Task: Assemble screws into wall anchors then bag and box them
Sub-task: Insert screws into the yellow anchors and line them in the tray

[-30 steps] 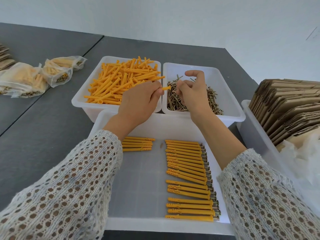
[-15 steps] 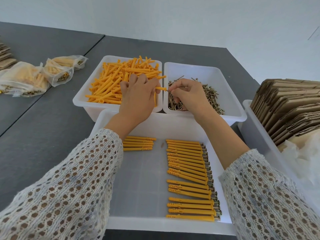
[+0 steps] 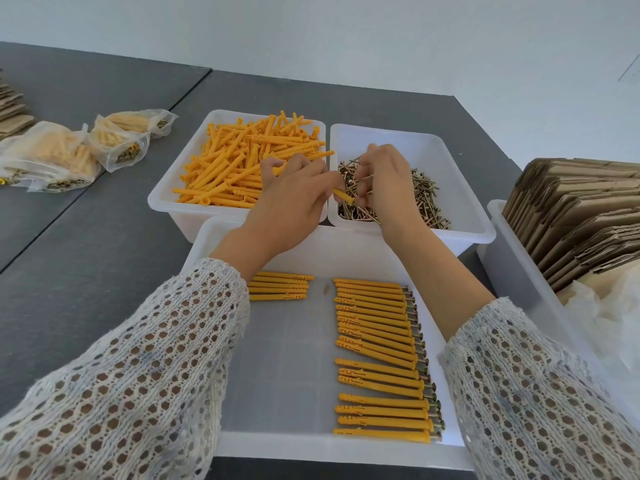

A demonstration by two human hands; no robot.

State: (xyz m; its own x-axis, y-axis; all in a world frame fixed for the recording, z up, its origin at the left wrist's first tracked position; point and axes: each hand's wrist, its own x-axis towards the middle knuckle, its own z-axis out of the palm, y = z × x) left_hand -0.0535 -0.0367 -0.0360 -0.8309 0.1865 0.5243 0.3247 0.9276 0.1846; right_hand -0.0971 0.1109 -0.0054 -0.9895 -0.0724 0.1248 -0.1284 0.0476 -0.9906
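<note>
The step in hand is the assembling: one screw is about to go into one anchor. The left hand [image 3: 287, 199] holds an orange wall anchor [image 3: 343, 196] pinched between thumb and fingers, and its open end points toward the right. The right hand [image 3: 384, 181] is over the screw bin [image 3: 460, 188], with its fingers curled as if pinching a screw [image 3: 363, 180] near the anchor's mouth; the screw itself is thin and partly hidden, so I cannot be fully sure of the hold. The two hands are almost touching, just above the wall between the two far bins.

I judge that the next move needs the screw tip lined up with the hole of the anchor and then pushed in along its axis, while the left hand keeps the anchor steady. After that the finished piece belongs in the near tray [image 3: 277, 441].

The anchors are long, slim, bright orange plastic pins with a ribbed end. The loose ones fill the anchor bin [image 3: 162, 199] at the far side of the counter [image 3: 86, 271]. In the near tray, a long row of assembled anchors [image 3: 377, 358] lies at the right side, screw heads showing at their right ends, and a short group of anchors [image 3: 280, 285] lies at the far left corner. Filled bags [image 3: 52, 157] lie near the left edge of the counter, and folded cardboard boxes [image 3: 571, 216] stand in a bin at the right edge.
</note>
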